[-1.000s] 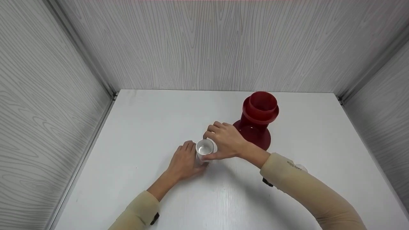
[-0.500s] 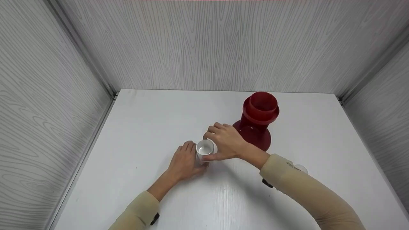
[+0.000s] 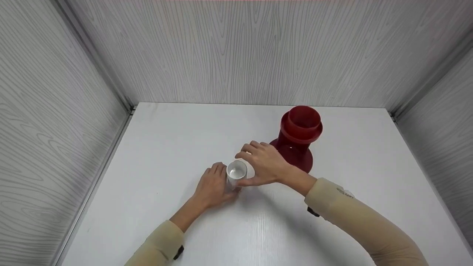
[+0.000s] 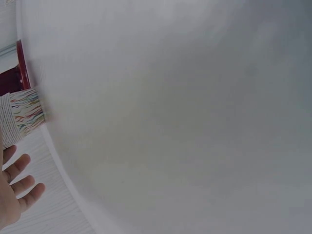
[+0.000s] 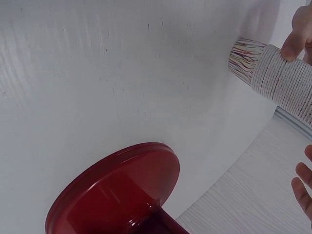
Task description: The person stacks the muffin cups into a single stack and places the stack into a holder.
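An upright stack of white paper cups (image 3: 237, 170) stands on the table, its open top facing up. Its ribbed side and a band of coloured squiggles near the table show in the right wrist view on the stack (image 5: 280, 73). My left hand (image 3: 212, 188) grips the stack low from the left, thumb on the near side. Loosely bent around the upper right side is my right hand (image 3: 266, 165), its thumb near the rim and its fingers apart from the cups. In the left wrist view several left fingers (image 4: 22, 183) spread beside the stack (image 4: 22, 114).
Right of the hands stands a glossy red column (image 3: 301, 125) with a hollow top and wide round base (image 5: 122, 190). A small white object (image 3: 348, 193) is mostly hidden behind the right sleeve. Wood-grain walls enclose the white table (image 3: 166, 136) at the back and sides.
My right hand has shifted slightly right, widening the gap between its palm and the stack. The left hand and the stack stay where they were.
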